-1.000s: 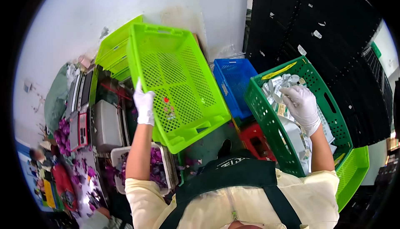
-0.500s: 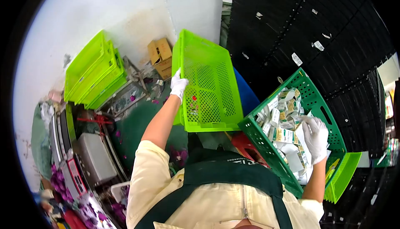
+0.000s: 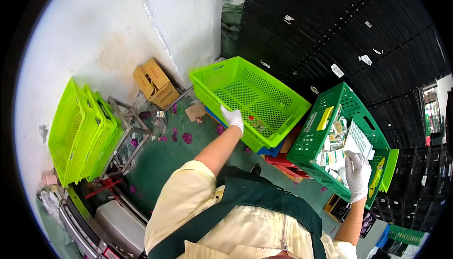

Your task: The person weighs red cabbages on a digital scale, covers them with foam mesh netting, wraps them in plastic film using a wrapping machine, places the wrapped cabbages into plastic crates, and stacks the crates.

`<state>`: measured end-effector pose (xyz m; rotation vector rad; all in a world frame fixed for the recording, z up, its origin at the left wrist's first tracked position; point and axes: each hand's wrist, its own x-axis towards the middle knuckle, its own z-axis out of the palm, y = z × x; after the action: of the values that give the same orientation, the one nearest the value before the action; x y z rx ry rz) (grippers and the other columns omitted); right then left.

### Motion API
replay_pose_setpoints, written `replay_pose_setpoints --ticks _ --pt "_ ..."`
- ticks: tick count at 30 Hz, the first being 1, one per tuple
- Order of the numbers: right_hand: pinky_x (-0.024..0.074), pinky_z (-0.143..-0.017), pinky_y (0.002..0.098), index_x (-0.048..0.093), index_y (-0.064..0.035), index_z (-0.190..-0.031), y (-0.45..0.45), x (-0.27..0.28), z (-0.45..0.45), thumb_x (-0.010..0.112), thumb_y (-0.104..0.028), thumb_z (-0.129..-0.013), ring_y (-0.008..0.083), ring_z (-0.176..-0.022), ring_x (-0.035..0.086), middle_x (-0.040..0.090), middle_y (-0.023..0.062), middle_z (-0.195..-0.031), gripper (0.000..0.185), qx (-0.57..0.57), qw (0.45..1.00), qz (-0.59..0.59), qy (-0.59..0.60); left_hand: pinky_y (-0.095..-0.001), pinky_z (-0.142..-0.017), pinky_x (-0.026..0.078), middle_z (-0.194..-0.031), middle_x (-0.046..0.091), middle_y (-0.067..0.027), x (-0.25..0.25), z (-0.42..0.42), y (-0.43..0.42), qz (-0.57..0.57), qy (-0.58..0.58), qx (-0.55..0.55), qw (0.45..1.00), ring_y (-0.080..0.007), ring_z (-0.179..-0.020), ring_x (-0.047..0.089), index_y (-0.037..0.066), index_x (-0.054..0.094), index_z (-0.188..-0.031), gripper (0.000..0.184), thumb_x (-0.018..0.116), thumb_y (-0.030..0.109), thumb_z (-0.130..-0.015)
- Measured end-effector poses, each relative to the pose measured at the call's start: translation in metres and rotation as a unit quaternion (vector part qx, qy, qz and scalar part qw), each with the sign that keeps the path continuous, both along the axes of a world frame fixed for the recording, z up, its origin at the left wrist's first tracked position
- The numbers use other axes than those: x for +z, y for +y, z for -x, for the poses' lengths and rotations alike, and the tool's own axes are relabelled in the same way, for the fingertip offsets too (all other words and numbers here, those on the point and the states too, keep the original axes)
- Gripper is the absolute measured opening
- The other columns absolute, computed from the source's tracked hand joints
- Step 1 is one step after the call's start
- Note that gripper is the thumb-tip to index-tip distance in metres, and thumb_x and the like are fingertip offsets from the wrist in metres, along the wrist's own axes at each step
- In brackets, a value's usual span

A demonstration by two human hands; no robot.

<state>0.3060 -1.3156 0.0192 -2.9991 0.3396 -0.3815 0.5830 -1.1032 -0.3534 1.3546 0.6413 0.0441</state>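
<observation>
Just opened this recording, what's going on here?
A gloved person's left hand grips the rim of a light green crate, which sits above a blue crate. Their right hand reaches into a dark green crate holding printed papers; whether it grips anything is unclear. Stacked crates stand by the wall.

Crate stack (image 3: pixel 71 136) left, basket (image 3: pixel 207 92) centre, bin (image 3: pixel 303 146) right; packets (image 3: pixel 336 157) in bin.

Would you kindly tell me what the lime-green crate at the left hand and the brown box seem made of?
Lime-green crate: probably moulded plastic, slightly glossy, given its even colour and lattice base. Brown box: likely matte cardboard, given its top flaps.
</observation>
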Motion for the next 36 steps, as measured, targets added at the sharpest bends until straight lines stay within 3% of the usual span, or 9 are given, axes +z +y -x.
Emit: replay_pose_setpoints --ticks 4,6,9,10,12,14,17,30,36 --pt "0.0476 -0.069 0.0373 0.066 -0.0092 -0.095 0.033 0.009 -0.027 0.064 -0.007 -0.081 0.0283 -0.078 0.061 0.063 0.0095 -0.082 0.014 0.021 0.999 0.006 0.028 -0.0346 -0.104 0.036 -0.128 0.050 -0.0201 -0.006 0.021 -0.012 -0.175 0.085 -0.095 0.976 -0.0321 -0.119 0.050 -0.003 0.031 -0.141 0.075 0.063 -0.003 -0.074" --pt "0.0475 -0.069 0.0361 0.067 -0.0075 -0.097 0.046 0.015 -0.044 0.063 -0.006 -0.083 0.0279 -0.078 0.061 0.063 0.0106 -0.083 0.014 0.051 0.999 -0.015 -0.001 -0.0356 -0.103 0.036 -0.126 0.052 -0.0199 -0.006 0.021 0.018 -0.034 0.190 -0.345 0.919 -0.0319 -0.122 0.048 -0.004 0.034 -0.140 0.071 0.067 0.013 -0.079" --pt "0.0470 -0.075 0.0324 0.067 -0.0043 -0.100 0.078 0.045 -0.077 0.060 -0.006 -0.088 0.0227 -0.081 0.060 0.063 0.0107 -0.091 0.014 0.098 0.986 -0.127 -0.052 -0.0339 -0.079 0.045 -0.091 0.062 -0.0083 -0.050 0.019 0.063 -0.011 0.065 -0.394 0.917 -0.0220 -0.088 0.059 0.002 0.061 -0.108 0.030 0.062 0.017 -0.082" --pt "0.0469 -0.078 0.0320 0.067 -0.0037 -0.101 0.094 0.059 -0.088 0.058 -0.007 -0.090 0.0216 -0.085 0.060 0.064 0.0104 -0.094 0.014 0.118 0.976 -0.169 -0.072 -0.0298 -0.061 0.042 -0.077 0.058 -0.0007 -0.051 0.024 0.082 0.049 0.065 -0.360 0.929 -0.0135 -0.068 0.052 0.006 0.064 -0.090 0.014 0.059 0.016 -0.082" --pt "0.0454 -0.088 0.0341 0.064 -0.0032 -0.107 0.128 0.085 -0.105 0.054 -0.012 -0.094 0.0240 -0.097 0.059 0.064 0.0116 -0.103 0.019 0.198 0.936 -0.272 -0.101 -0.0398 -0.083 0.044 -0.103 0.067 -0.0037 -0.014 0.035 0.132 0.042 0.175 -0.364 0.914 -0.0166 -0.095 0.060 0.019 0.056 -0.118 0.030 0.055 0.031 -0.091" --pt "0.0458 -0.088 0.0350 0.064 -0.0014 -0.107 0.158 0.109 -0.116 0.052 -0.008 -0.092 0.0243 -0.097 0.060 0.064 0.0130 -0.104 0.021 0.316 0.899 -0.285 -0.103 -0.0247 -0.050 0.034 -0.081 0.065 0.0000 -0.016 0.058 0.182 0.046 0.191 -0.247 0.949 -0.0074 -0.060 0.051 0.020 0.061 -0.100 0.014 0.056 0.026 -0.088" --pt "0.0459 -0.087 0.0350 0.064 -0.0011 -0.107 0.188 0.121 -0.123 0.052 -0.008 -0.091 0.0244 -0.095 0.060 0.064 0.0128 -0.102 0.021 0.486 0.827 -0.257 -0.115 -0.0266 -0.041 0.034 -0.074 0.066 -0.0013 -0.117 0.101 0.294 -0.065 0.217 -0.140 0.964 -0.0087 -0.047 0.047 0.017 0.063 -0.097 0.014 0.052 0.022 -0.091" --pt "0.0465 -0.081 0.0348 0.065 0.0002 -0.103 0.296 0.105 -0.109 0.054 -0.007 -0.086 0.0249 -0.087 0.059 0.064 0.0120 -0.097 0.022 0.760 0.559 -0.292 -0.156 -0.0448 -0.094 0.042 -0.120 0.062 -0.0110 -0.074 0.396 0.409 0.050 0.364 0.223 0.903 -0.0257 -0.108 0.059 0.011 0.043 -0.135 0.043 0.040 0.032 -0.098" --pt "0.0467 -0.078 0.0347 0.065 0.0008 -0.102 0.391 0.099 -0.109 0.055 -0.007 -0.083 0.0251 -0.084 0.059 0.064 0.0116 -0.094 0.022 0.814 0.471 -0.308 -0.145 -0.0369 -0.084 0.046 -0.110 0.066 -0.0064 -0.022 0.351 0.391 0.136 0.258 0.211 0.933 -0.0175 -0.094 0.063 0.014 0.051 -0.125 0.035 0.050 0.030 -0.094"
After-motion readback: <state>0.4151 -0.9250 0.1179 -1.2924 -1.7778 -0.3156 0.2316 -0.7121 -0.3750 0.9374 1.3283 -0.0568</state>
